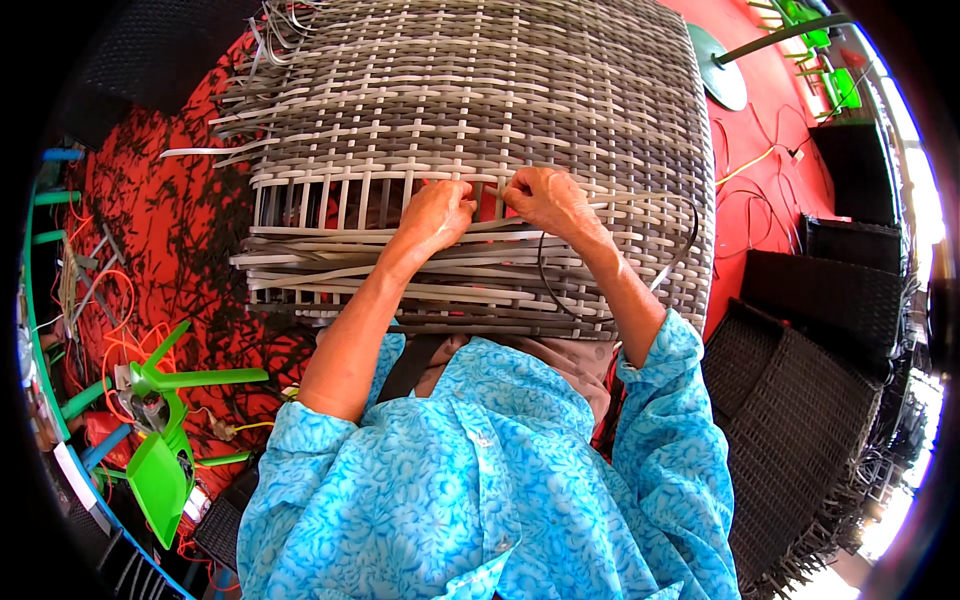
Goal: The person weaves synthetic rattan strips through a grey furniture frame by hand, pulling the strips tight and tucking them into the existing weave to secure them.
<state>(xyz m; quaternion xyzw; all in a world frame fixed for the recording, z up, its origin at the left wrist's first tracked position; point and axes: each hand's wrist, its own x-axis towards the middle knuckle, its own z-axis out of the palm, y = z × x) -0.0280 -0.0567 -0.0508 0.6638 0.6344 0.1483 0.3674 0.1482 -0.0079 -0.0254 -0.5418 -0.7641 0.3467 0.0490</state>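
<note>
Grey-brown wicker panel of flat woven strands lies before the person's torso, above red flooring; left hand and right hand bend narrowly at its unwoven gap, grip unclear.

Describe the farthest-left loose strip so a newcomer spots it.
Start at the big grey woven panel. Follow its ragged left side to just higher in view than the left hand, where a pale strip juts out sideways. It reaches farther left than the other loose ends beside it.
</note>
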